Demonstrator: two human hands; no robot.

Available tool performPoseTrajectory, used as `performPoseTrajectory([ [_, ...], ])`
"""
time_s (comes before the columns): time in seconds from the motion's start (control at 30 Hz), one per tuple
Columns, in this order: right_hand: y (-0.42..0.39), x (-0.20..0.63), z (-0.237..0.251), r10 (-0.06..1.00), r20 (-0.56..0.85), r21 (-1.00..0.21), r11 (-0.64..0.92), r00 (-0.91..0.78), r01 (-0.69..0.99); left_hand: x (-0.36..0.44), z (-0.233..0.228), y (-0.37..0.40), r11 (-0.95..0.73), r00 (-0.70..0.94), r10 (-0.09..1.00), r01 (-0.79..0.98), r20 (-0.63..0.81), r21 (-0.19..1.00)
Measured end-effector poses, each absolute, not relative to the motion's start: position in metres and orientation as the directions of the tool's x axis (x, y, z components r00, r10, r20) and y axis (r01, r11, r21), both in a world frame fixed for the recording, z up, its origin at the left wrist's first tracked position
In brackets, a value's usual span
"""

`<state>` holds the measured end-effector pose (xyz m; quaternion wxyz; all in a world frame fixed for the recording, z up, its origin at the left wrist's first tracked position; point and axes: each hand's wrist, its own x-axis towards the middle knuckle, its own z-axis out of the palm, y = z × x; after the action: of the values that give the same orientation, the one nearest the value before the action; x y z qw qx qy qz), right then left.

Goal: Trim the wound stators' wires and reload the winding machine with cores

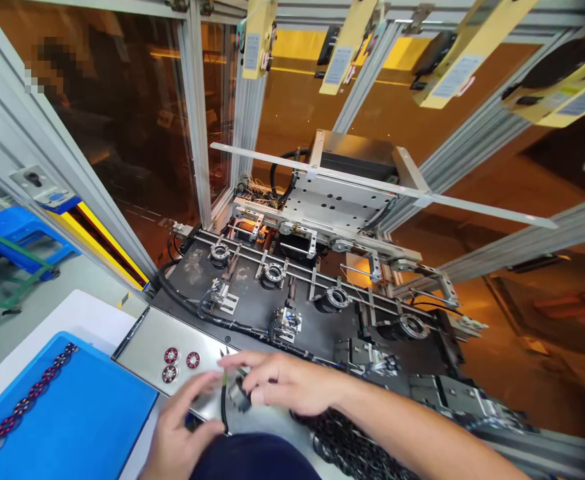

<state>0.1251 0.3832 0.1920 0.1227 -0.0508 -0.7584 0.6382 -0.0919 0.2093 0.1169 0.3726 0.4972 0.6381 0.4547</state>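
Observation:
My right hand [290, 385] reaches in from the right over the metal plate. Its thumb and curled fingers close on a small dark grey part [240, 395], blurred and partly hidden by the fingers. My left hand [185, 423] is at the plate's front edge, thumb and fingers apart, with nothing visible between them. A thin black cable-like strip [224, 407] runs downward between the two hands, close to the left fingertips. Left of the hands, three round red-and-black parts, like motor stators [193, 360], lie flat on the metal plate [145, 340].
A blue tray [87, 407] at left holds a diagonal row of similar round parts [22, 405]. Behind the plate stands a black machine bed with ring-shaped fixtures [274, 273] and clamps. Many dark rings [345, 443] are heaped under my right forearm. Yellow hanging units [345, 50] are overhead.

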Motion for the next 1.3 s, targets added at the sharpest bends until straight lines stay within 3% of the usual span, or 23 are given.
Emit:
performPoseTrajectory([
  [0.1,0.445,0.102,0.192,0.343,0.186,-0.831,0.555,-0.921,0.039,-0.126,0.076,0.213,0.213,-0.514,0.855,0.475,0.072,0.854],
  [0.23,0.537,0.051,0.175,0.494,0.202,-0.727,0.655,-0.846,0.209,-0.148,0.03,0.223,0.312,-0.616,0.784,0.5,0.079,0.808],
  [0.37,0.59,0.003,0.146,0.57,0.163,-0.65,0.676,-0.805,0.347,-0.144,0.01,0.225,0.332,-0.626,0.78,0.455,0.032,0.826],
  [0.6,0.612,-0.02,0.116,0.586,0.034,-0.557,0.683,-0.809,0.472,-0.139,0.001,0.223,0.318,-0.635,0.772,0.411,0.018,0.854],
  [1.0,0.61,-0.036,0.125,0.659,-0.209,-0.39,0.622,-0.723,0.679,-0.137,0.006,0.229,0.343,-0.664,0.747,0.389,0.002,0.855],
  [1.3,0.602,-0.044,0.121,0.715,-0.279,-0.298,0.57,-0.641,0.766,-0.138,0.003,0.227,0.33,-0.672,0.74,0.385,0.017,0.862],
])
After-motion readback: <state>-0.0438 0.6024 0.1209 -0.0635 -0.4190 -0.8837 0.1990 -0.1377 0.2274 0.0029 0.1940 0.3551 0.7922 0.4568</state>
